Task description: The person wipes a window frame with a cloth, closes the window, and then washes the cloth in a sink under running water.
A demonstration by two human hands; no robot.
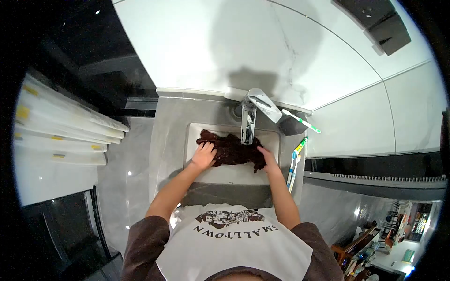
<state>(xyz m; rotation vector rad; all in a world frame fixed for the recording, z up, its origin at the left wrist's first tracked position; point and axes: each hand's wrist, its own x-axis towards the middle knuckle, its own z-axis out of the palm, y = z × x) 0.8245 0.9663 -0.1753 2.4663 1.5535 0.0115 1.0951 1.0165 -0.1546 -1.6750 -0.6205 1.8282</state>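
A dark brown, crumpled cloth (234,150) lies stretched sideways across the white sink basin (220,176), beneath the faucet. My left hand (204,157) grips its left end, with the fingers bent over the top of the fabric. At the other end, my right hand (269,159) holds the cloth's right edge; the thumb shows on top and the other fingers are partly hidden. The chrome faucet (249,122) reaches over the middle of the cloth, its lever pointing to the right. Whether water is running I cannot make out.
On the grey counter (168,136), right of the basin, lie toothbrushes (295,161). A white and green toothbrush (302,121) rests across a dark cup (291,125). A white curtain (65,126) hangs at left; a dark wall fixture (377,23) is at upper right.
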